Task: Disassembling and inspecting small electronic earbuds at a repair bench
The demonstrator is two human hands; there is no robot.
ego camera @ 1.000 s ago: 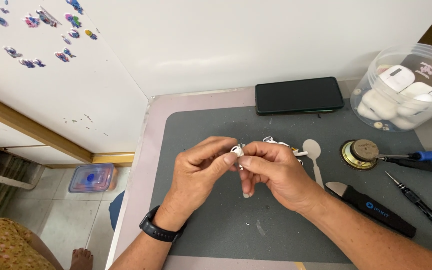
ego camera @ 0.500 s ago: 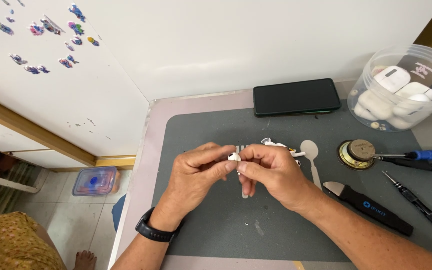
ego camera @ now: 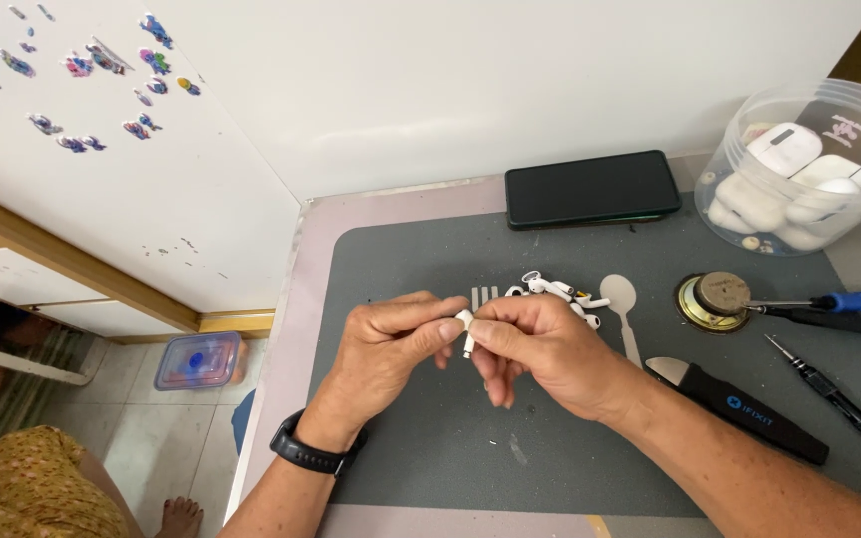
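Over the grey work mat (ego camera: 430,438), my left hand (ego camera: 386,344) and my right hand (ego camera: 545,349) meet at the fingertips and together pinch a small white earbud (ego camera: 465,324); its stem points down between the thumbs. A black watch sits on my left wrist. Just beyond the hands lie several loose white earbud parts (ego camera: 555,291) and a white plastic spoon-shaped pry tool (ego camera: 622,304).
A black phone (ego camera: 592,187) lies at the mat's far edge. At the right are a clear tub of white earbud cases (ego camera: 799,169), a small round speaker (ego camera: 715,299), a blue-handled screwdriver (ego camera: 854,302), a black-handled tool (ego camera: 749,418) and a thin screwdriver (ego camera: 834,399). A white wall stands behind.
Both hands stay together on the earbud, with only small finger shifts. The camera view has moved slightly.
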